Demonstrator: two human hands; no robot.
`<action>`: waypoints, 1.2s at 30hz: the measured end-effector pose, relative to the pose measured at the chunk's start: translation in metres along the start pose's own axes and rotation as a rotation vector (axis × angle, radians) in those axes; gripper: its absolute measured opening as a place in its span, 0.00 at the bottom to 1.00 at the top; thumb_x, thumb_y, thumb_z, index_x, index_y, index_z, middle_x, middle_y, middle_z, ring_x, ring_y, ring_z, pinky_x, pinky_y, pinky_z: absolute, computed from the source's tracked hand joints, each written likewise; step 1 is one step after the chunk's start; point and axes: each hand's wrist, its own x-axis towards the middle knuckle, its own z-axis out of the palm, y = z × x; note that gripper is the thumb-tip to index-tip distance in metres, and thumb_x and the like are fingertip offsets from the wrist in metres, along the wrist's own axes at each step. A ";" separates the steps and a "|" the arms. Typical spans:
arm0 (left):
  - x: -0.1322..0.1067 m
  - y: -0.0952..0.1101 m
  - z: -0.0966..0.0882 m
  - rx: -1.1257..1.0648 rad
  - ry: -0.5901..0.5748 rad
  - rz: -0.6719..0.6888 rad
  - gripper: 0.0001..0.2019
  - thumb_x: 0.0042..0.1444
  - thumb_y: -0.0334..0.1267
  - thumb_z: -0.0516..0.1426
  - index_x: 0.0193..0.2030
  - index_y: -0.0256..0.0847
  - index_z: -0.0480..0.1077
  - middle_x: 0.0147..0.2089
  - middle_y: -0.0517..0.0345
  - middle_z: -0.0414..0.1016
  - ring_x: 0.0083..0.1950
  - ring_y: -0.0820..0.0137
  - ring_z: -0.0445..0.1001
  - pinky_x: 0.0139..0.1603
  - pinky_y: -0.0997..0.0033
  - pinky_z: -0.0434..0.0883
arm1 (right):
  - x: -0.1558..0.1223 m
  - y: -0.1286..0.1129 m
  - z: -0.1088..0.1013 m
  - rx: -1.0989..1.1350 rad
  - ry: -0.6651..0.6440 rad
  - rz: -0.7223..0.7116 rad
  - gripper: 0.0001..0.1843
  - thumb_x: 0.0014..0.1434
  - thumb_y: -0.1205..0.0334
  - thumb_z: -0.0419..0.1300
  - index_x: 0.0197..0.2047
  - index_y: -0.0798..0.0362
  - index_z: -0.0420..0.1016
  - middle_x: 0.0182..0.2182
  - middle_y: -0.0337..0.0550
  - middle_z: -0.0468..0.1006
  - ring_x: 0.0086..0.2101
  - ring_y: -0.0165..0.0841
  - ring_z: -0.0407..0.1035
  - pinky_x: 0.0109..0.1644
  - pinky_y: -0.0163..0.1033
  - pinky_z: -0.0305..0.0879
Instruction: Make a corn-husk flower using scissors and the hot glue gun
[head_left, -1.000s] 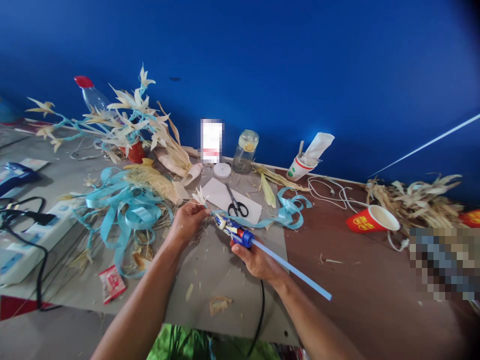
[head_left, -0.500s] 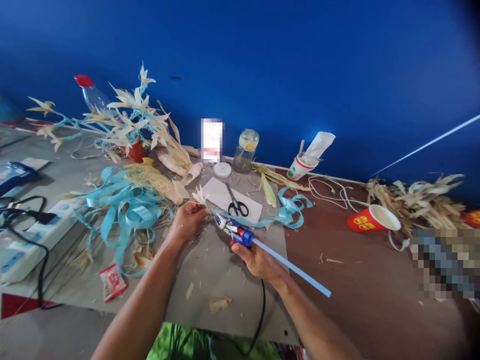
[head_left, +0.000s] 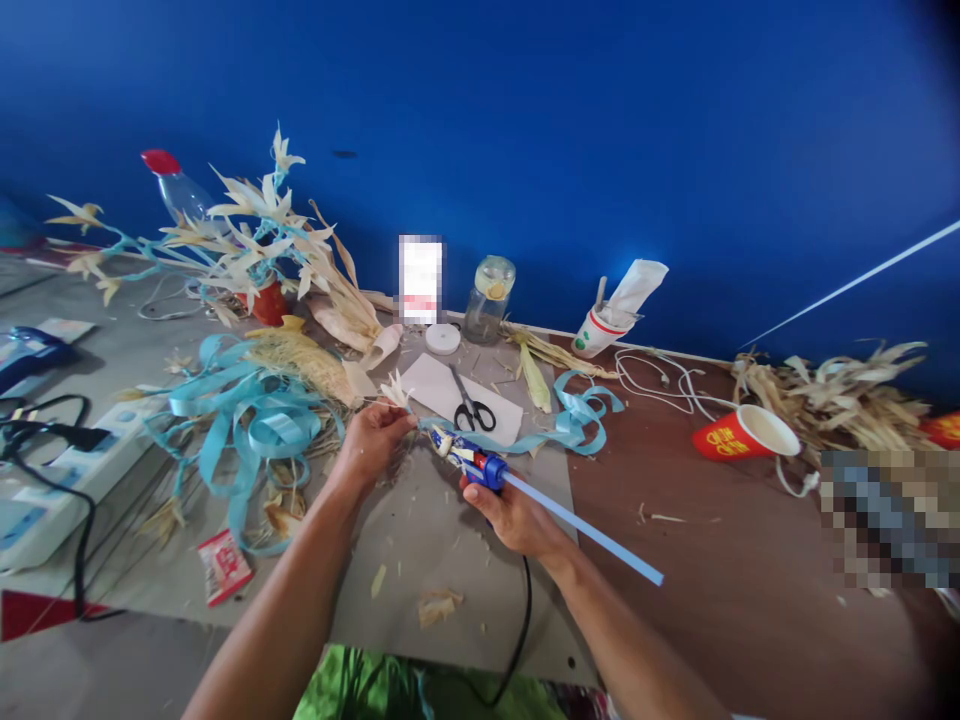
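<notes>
My right hand [head_left: 514, 510] is wrapped round a blue hot glue gun [head_left: 480, 465], its nozzle pointing left toward my other hand. A long pale glue stick [head_left: 585, 528] juts from the gun's back end. My left hand [head_left: 375, 438] pinches a small pale corn-husk flower [head_left: 395, 392], whose petals rise above the fingertips. Light blue ribbon [head_left: 517, 443] runs from near those fingertips past the gun to a loose curl on the right. The flower's lower end is hidden by my fingers. Black scissors [head_left: 472, 405] rest on a white card [head_left: 427, 382] just beyond the gun.
On the left lie a blue ribbon heap [head_left: 281, 425], a power strip [head_left: 71, 500] and a red wrapper [head_left: 224, 568]. Husk flowers [head_left: 262, 205] on branches stand behind. A glass jar [head_left: 490, 300], white roll [head_left: 442, 339], red paper cup [head_left: 724, 438] and dried husks [head_left: 840, 395] line the back and right.
Both hands keep nearly the same place and hold, with the gun's nozzle still near the flower. The whole view has shifted very slightly.
</notes>
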 end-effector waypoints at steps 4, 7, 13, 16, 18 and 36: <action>0.000 0.000 0.000 -0.002 0.002 0.015 0.10 0.39 0.39 0.61 0.22 0.36 0.65 0.15 0.69 0.56 0.16 0.82 0.50 0.18 0.77 0.47 | -0.002 0.002 0.000 0.026 -0.019 0.019 0.19 0.56 0.44 0.52 0.33 0.52 0.70 0.25 0.40 0.72 0.26 0.31 0.66 0.30 0.35 0.64; 0.000 -0.001 0.000 0.001 -0.008 0.040 0.10 0.39 0.38 0.61 0.22 0.35 0.65 0.16 0.67 0.59 0.17 0.81 0.53 0.19 0.77 0.48 | -0.001 0.002 0.001 0.017 -0.017 0.017 0.20 0.57 0.44 0.51 0.34 0.52 0.71 0.25 0.40 0.73 0.27 0.32 0.66 0.31 0.35 0.65; 0.002 -0.004 0.000 0.007 -0.001 0.009 0.11 0.39 0.39 0.61 0.21 0.35 0.65 0.15 0.67 0.59 0.16 0.82 0.51 0.18 0.77 0.47 | 0.001 0.003 0.001 -0.050 0.007 0.014 0.21 0.57 0.43 0.50 0.32 0.52 0.70 0.24 0.39 0.72 0.26 0.32 0.66 0.30 0.35 0.64; 0.002 -0.003 -0.001 0.005 0.005 -0.005 0.11 0.39 0.40 0.61 0.22 0.35 0.65 0.15 0.68 0.57 0.16 0.82 0.50 0.17 0.78 0.46 | 0.000 0.004 0.000 -0.029 0.002 0.015 0.21 0.57 0.43 0.51 0.32 0.53 0.71 0.23 0.39 0.71 0.25 0.31 0.65 0.29 0.34 0.64; 0.002 -0.003 -0.001 0.006 -0.005 0.016 0.11 0.38 0.40 0.61 0.22 0.35 0.65 0.16 0.67 0.60 0.16 0.82 0.51 0.18 0.78 0.47 | -0.001 0.005 -0.001 -0.004 -0.005 0.015 0.20 0.57 0.44 0.51 0.33 0.52 0.71 0.23 0.38 0.71 0.24 0.30 0.65 0.29 0.34 0.63; 0.006 -0.008 -0.001 0.005 0.028 0.050 0.11 0.39 0.38 0.62 0.24 0.36 0.64 0.16 0.69 0.60 0.16 0.83 0.52 0.18 0.79 0.47 | 0.008 0.010 -0.030 -0.228 0.328 -0.085 0.13 0.53 0.53 0.57 0.37 0.54 0.65 0.32 0.43 0.69 0.33 0.33 0.66 0.37 0.37 0.63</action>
